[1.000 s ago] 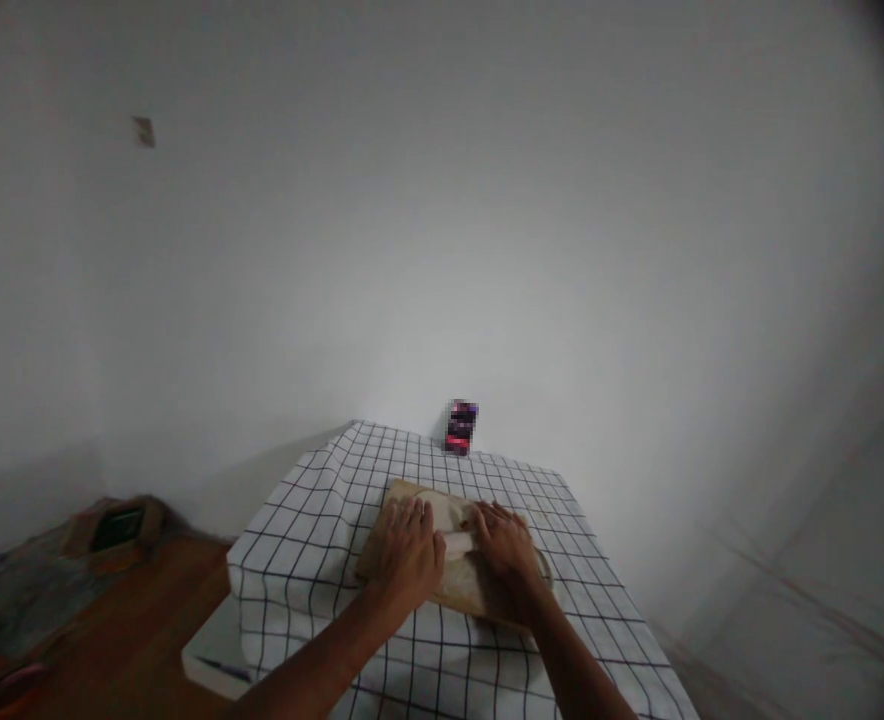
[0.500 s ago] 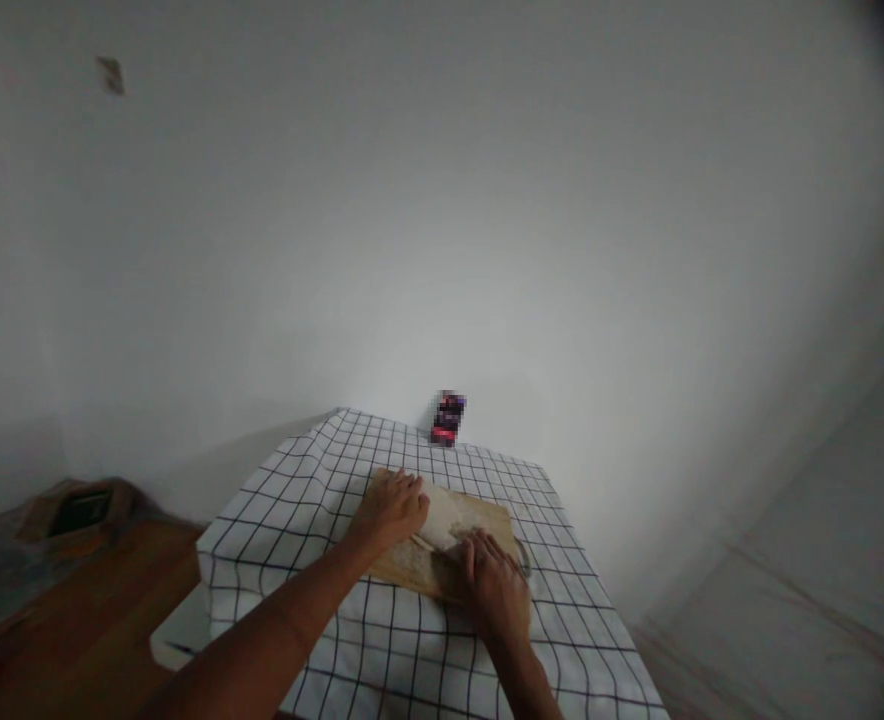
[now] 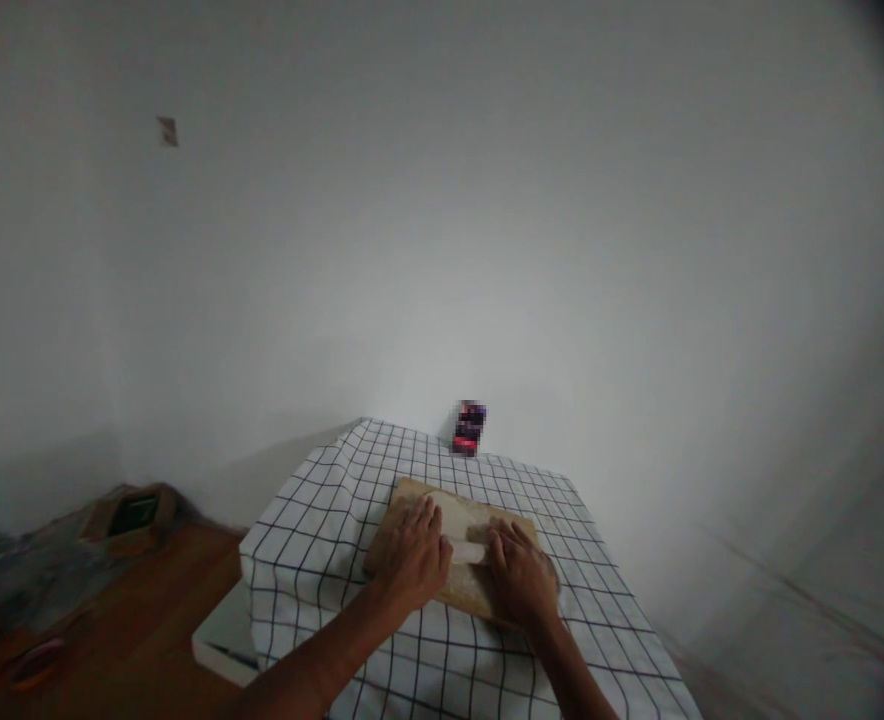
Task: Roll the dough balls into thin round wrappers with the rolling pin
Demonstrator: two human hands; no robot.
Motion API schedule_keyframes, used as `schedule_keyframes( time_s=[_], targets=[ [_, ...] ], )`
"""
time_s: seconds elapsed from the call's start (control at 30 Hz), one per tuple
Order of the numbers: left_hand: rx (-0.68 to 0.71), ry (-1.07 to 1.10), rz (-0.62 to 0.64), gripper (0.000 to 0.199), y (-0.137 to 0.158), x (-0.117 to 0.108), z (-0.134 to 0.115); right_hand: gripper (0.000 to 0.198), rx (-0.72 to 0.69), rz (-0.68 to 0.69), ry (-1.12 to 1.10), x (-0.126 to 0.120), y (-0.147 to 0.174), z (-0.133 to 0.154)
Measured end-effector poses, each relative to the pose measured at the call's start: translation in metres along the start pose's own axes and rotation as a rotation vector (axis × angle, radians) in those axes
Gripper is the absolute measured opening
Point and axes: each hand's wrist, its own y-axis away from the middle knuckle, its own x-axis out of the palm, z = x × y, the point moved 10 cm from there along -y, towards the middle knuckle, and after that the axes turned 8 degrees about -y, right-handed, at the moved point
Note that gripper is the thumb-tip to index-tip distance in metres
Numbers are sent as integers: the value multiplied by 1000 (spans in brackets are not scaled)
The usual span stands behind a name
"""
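Note:
A pale rolling pin (image 3: 469,552) lies nearly level across a sheet of dough (image 3: 446,513) on a wooden board (image 3: 466,597). My left hand (image 3: 421,548) is closed over the pin's left end, with its fingers pointing away from me. Over the right end, my right hand (image 3: 523,568) holds the pin in the same way. Both ends of the pin are hidden under my hands. Light flour-like dust shows on the board.
The board rests on a table with a white checked cloth (image 3: 322,520). A blurred dark and red object (image 3: 470,428) leans on the wall at the back edge. Left of the table are a white box (image 3: 224,635) and an open carton (image 3: 133,515) on the floor.
My left hand has come nearer to me along the board, and the rolling pin has turned from slanted to nearly level. More dough shows beyond it. The whole view has shifted slightly.

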Motion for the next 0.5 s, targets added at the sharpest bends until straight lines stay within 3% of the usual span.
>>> schedule_keyframes(
  time_s=[0.1,0.27,0.5],
  targets=[
    [8,31,-27,56,5,-5,-2,37,13,-30,-36,0,10,-4],
    [43,65,-6,57,20,-15,-6,34,-166,-70,-143,-2,23,6],
    [6,226,4,63,41,-33,-8,42,-39,-163,-381,-16,42,-2]
  ],
)
